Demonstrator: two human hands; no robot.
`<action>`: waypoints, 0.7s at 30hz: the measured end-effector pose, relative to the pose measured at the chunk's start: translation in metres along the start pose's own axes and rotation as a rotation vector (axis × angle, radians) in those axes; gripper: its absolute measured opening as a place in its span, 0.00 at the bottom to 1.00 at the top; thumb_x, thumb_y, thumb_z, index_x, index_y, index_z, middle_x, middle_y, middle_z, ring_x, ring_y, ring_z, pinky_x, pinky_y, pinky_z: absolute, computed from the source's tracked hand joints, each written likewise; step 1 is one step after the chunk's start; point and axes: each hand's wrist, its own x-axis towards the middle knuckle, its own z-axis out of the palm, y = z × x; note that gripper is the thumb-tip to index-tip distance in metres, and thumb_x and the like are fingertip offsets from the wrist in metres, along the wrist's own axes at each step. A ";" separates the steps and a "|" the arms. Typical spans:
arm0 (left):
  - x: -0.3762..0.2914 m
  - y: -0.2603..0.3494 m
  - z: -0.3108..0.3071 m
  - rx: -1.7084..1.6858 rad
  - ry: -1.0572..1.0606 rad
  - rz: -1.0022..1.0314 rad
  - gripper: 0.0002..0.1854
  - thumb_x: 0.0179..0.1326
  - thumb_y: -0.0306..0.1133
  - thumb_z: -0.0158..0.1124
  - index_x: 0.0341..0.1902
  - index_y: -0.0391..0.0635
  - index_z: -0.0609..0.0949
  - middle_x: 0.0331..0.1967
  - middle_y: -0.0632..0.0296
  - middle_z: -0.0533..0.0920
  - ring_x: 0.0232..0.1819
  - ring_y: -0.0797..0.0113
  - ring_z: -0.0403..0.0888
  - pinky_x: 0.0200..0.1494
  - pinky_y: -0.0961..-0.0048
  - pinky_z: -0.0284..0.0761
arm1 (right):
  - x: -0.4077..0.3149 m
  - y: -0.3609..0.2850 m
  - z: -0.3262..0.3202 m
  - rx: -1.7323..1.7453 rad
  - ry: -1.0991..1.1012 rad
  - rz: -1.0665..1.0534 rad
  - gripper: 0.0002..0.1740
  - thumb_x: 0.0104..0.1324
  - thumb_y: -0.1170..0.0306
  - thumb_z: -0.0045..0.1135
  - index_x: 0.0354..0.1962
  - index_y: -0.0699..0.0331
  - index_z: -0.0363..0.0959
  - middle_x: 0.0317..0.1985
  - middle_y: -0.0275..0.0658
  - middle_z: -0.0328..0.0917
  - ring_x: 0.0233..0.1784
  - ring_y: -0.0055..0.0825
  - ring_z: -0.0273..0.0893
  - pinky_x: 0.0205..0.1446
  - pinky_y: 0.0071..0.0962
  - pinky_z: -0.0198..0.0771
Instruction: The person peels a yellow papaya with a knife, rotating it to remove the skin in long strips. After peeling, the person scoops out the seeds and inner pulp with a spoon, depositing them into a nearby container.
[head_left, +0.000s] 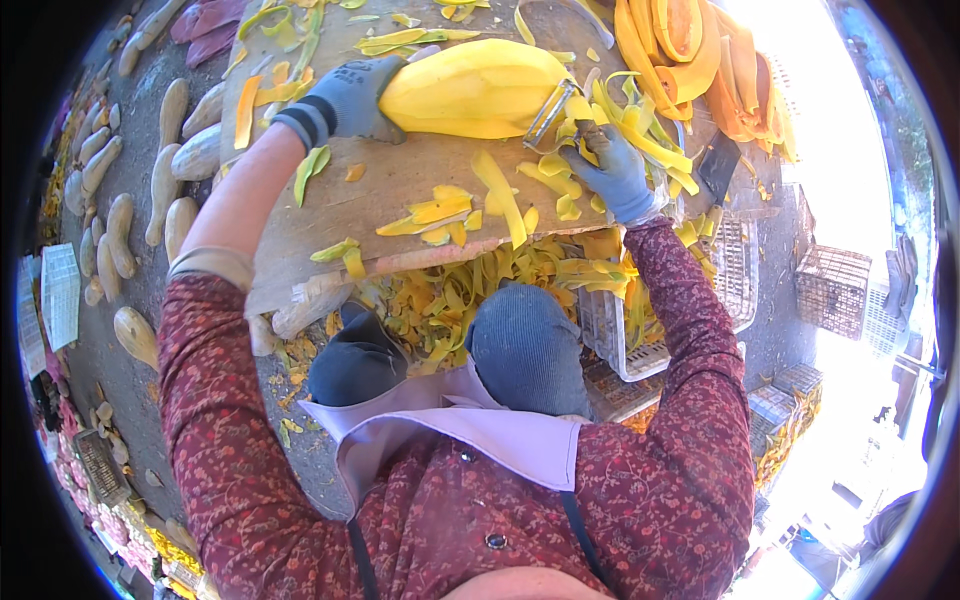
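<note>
A large yellow squash (472, 88), its skin peeled off over the side I see, lies lengthwise across a wooden board (330, 202). My left hand (356, 97), in a grey-blue knit glove, grips its left end. In my gloved right hand (615, 172) is a peeler (551, 112) with a wide metal frame, held against the right end of the squash. The blade's exact contact is hard to make out. Yellow-green peel strips (499, 195) are scattered over the board and bunch up around my right hand.
Cut orange squash pieces (675, 45) are heaped at the board's far right, near a dark flat blade (718, 166). Peelings (442, 307) pile below the board's near edge, by my knees and a plastic crate (645, 360). Whole squashes (120, 225) lie on the ground at left.
</note>
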 end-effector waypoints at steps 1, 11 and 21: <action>0.003 0.001 0.003 0.001 -0.004 -0.022 0.42 0.37 0.45 0.80 0.59 0.48 0.74 0.50 0.48 0.82 0.55 0.47 0.78 0.59 0.58 0.73 | -0.007 0.005 0.000 0.031 0.038 -0.001 0.28 0.60 0.55 0.66 0.56 0.57 0.76 0.36 0.44 0.78 0.32 0.41 0.78 0.34 0.38 0.71; -0.016 0.021 0.007 0.014 -0.007 -0.213 0.47 0.35 0.54 0.80 0.60 0.47 0.73 0.53 0.46 0.82 0.55 0.47 0.80 0.57 0.59 0.74 | 0.001 -0.034 -0.034 0.196 0.048 0.455 0.26 0.64 0.66 0.59 0.59 0.65 0.73 0.38 0.46 0.84 0.40 0.32 0.83 0.48 0.31 0.75; -0.030 0.079 0.026 -0.114 0.031 -0.477 0.48 0.38 0.59 0.77 0.58 0.39 0.71 0.51 0.43 0.83 0.54 0.49 0.81 0.56 0.61 0.75 | -0.049 -0.137 0.034 0.300 0.087 0.430 0.26 0.66 0.59 0.60 0.57 0.66 0.73 0.27 0.48 0.78 0.26 0.38 0.78 0.31 0.34 0.72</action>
